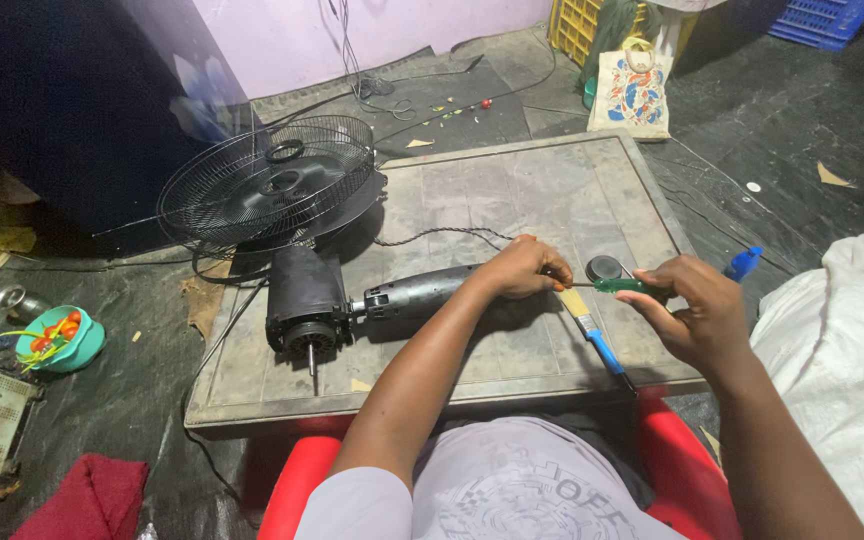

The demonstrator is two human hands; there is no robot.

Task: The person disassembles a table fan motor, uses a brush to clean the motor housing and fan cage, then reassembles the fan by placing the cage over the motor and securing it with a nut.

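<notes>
A black fan motor (304, 305) with its grey neck tube (417, 291) lies on a low tiled board (512, 190). My left hand (520, 268) grips the right end of that tube. My right hand (694, 310) holds a green-handled screwdriver (620, 286) whose thin shaft points left toward the tube's end. A small black round cap (604, 268) sits just behind the screwdriver. A blue-handled brush (600, 342) lies on the board below my hands.
A black wire fan guard (267, 182) rests on the board's far left corner. A teal bowl of small parts (60, 340) sits on the floor at left. A white sack (842, 350) is at right, a printed bag (632, 90) beyond. Red seat (297, 485) under me.
</notes>
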